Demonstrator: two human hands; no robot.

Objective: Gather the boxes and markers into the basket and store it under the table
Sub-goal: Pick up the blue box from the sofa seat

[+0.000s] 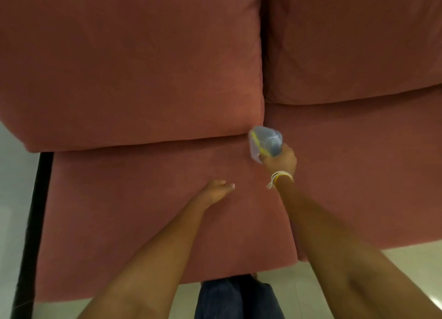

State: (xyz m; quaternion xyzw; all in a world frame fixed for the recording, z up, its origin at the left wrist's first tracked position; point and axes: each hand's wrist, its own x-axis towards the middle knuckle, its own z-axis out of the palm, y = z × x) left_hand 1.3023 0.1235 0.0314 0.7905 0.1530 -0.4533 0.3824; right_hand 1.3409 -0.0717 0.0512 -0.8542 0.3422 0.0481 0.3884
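My right hand [280,160] grips a small clear plastic box [264,140] with a yellow stripe and bluish contents. The box is lifted just above the sofa seat, near the gap between the two back cushions. A pale string bracelet sits on that wrist. My left hand [216,191] rests palm down on the seat cushion, fingers apart, holding nothing. No basket, markers or table are in view.
A reddish-pink sofa [143,211] fills most of the view, with two back cushions [134,62] and a seam between the seats. A black post [35,211] stands at its left side. Pale floor [406,271] shows at the lower right, my jeans [236,299] below.
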